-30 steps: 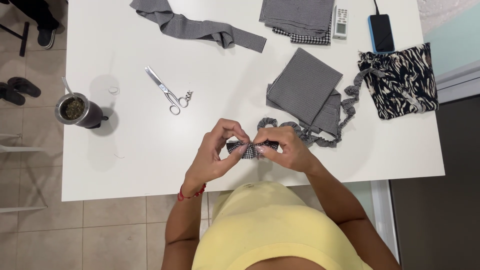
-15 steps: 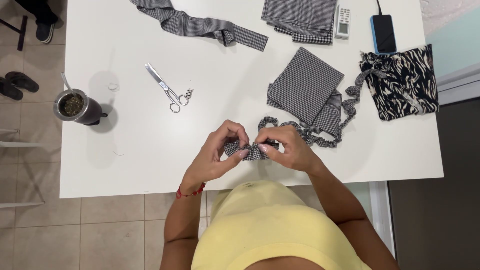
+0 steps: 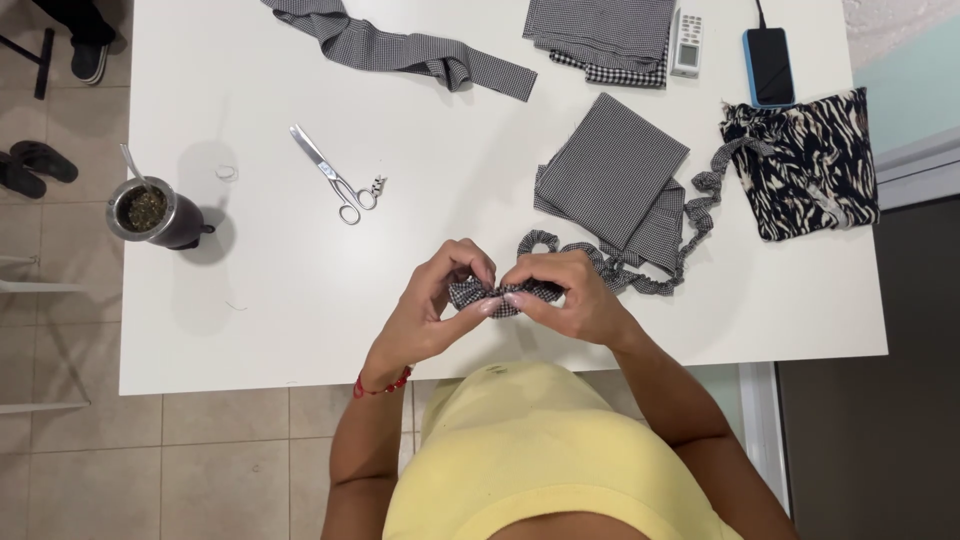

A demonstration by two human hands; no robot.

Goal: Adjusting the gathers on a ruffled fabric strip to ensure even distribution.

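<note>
— What are the two hands busy with?

— Both are pinched on a small gathered piece of checked cloth [image 3: 497, 296], held just above the near edge of the white desk [image 3: 260, 300]. The left hand [image 3: 435, 305] has its fingers closed on the left end, the right hand [image 3: 565, 295] clamps the right end, and the fingertips nearly meet in the middle (a red cord sits on the left wrist).

— And round about?

— Just beyond the right hand lies a ruffled checked strip [image 3: 640, 270], running up beside a folded checked square [image 3: 615, 175]. Scissors [image 3: 335, 180] lie well to the left of that, blades shut as far as I can tell. A dark cup [image 3: 150, 212] with a metal straw stands near the left edge. At the far edge: a long checked band [image 3: 400, 45], folded fabric [image 3: 600, 30], a remote [image 3: 686, 42], a phone [image 3: 768, 65], and a zebra-print cloth [image 3: 805, 165] at right.
</note>
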